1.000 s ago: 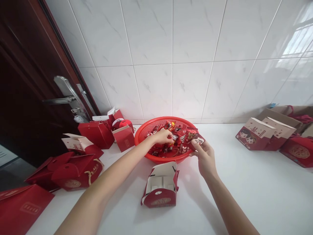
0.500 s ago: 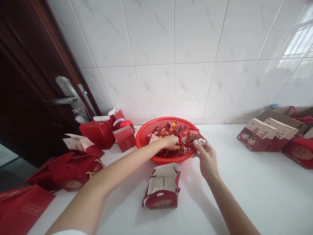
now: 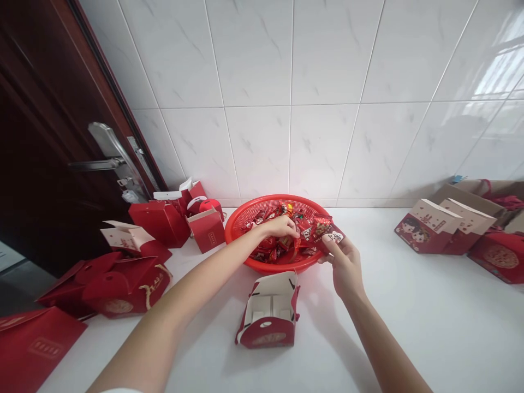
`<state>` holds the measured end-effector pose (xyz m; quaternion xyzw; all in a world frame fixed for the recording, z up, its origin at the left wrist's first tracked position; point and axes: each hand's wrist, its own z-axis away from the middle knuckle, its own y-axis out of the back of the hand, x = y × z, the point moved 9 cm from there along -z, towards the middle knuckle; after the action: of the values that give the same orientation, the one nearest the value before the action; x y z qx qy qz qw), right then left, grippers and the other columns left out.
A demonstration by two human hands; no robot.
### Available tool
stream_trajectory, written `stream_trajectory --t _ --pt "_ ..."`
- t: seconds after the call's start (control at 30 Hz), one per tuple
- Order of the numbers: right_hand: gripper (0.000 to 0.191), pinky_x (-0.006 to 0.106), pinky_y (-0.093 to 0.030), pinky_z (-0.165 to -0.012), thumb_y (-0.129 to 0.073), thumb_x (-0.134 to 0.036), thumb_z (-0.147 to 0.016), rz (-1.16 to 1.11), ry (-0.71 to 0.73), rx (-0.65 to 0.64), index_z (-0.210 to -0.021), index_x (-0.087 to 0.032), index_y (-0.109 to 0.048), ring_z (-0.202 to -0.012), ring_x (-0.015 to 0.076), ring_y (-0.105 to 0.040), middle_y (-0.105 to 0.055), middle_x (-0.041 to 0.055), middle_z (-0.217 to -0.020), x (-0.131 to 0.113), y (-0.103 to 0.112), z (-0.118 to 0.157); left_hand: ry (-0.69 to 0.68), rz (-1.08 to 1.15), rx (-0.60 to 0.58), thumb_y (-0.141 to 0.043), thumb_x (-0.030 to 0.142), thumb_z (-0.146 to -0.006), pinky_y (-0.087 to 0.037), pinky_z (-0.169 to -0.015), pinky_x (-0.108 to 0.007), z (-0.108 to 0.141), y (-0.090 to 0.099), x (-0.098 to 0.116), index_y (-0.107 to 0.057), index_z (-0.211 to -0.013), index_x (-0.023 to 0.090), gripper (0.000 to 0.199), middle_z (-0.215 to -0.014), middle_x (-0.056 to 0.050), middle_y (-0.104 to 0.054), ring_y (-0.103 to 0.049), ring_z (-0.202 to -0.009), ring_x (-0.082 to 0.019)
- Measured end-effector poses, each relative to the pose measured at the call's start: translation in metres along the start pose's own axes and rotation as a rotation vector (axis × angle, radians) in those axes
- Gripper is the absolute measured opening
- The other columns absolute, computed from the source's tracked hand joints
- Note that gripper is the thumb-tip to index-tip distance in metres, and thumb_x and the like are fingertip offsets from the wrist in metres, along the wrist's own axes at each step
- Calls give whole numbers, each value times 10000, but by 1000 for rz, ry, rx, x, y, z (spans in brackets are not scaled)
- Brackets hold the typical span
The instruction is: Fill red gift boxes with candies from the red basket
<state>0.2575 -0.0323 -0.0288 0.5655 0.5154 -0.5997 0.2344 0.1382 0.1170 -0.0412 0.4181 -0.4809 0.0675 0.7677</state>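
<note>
A red plastic basket (image 3: 235,224) holds many red-wrapped candies (image 3: 274,251). Reaching over it, my left hand (image 3: 282,226) is closed, its fingertips pinching a red candy wrapper (image 3: 295,246) just above the pile. My right hand (image 3: 344,263) grips a dark red snack packet (image 3: 324,229) with white lettering, thumb on top, at the basket's right rim. In front of the basket stands an open red gift box (image 3: 268,327), its white inside facing up and showing a divider; no candy is visible in it.
Red gift boxes (image 3: 159,224) and a box with a rope handle (image 3: 123,286) stand on the left by a dark door (image 3: 49,109). On the right are cream-and-red boxes (image 3: 428,226) and a cardboard carton (image 3: 470,196). A white tiled wall (image 3: 262,153) rises behind.
My left hand has lifted slightly out of the candies, and a red wrapper now shows at its fingertips. My right hand keeps its grip on the packet, almost unmoved.
</note>
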Motion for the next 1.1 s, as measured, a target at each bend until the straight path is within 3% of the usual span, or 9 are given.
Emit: stream_trajectory --t 0.23,0.4,0.57,0.67,0.77,0.9,1.1 --pt "379 301 -504 -486 -832 -522 -656 8 -7 -6 -820 -205 -704 -658 190 -612 -687 34 -782 0 0 0 29 212 13 -736 299 -637 -490 -594 -264 -1 2 -6 -588 -505 185 229 -549 -1 -648 -637 -604 -157" --pt "395 282 -504 -487 -850 -514 -642 -16 -34 2 -832 -198 -711 -672 181 -612 -683 32 -793 2 0 1 0 230 88 -772 361 -649 -413 -529 -245 3 10 -1 -494 -480 190 368 -479 46 -525 -511 -504 -103" --pt "401 278 -503 -484 -854 -512 -626 -26 -31 10 -824 -193 -713 -669 180 -608 -690 37 -791 0 0 1 -58 266 102 -828 426 -640 -434 -577 -259 19 20 20 -623 -584 162 339 -590 17 -597 -541 -570 -107" --pt "405 281 -501 -482 -847 -513 -633 -21 -28 10 -845 -194 -716 -659 184 -616 -697 41 -793 0 0 1 -134 327 105 -868 357 -602 -483 -672 -271 36 24 32 -703 -772 156 311 -761 -15 -685 -625 -705 -134" --pt "382 283 -506 -494 -844 -503 -645 -25 -19 -1 -827 -193 -715 -663 184 -619 -696 40 -786 -2 0 1 -238 396 216 -893 315 -593 -512 -765 -290 61 30 38 -696 -903 168 395 -825 -11 -692 -652 -797 -148" --pt "341 300 -545 -560 -846 -477 -671 -90 -12 -83 -846 -208 -734 -737 201 -660 -720 43 -840 -8 -10 6 -278 447 345 -904 316 -601 -540 -837 -318 100 27 37 -706 -1061 183 518 -886 -12 -700 -656 -843 -159" --pt "305 421 -603 -775 -831 -437 -721 -177 -33 -267 -928 -229 -750 -900 258 -702 -760 67 -1006 -15 -40 27 -301 580 524 -905 367 -604 -555 -869 -347 145 23 38 -717 -1004 176 481 -1022 -53 -735 -683 -934 -209"
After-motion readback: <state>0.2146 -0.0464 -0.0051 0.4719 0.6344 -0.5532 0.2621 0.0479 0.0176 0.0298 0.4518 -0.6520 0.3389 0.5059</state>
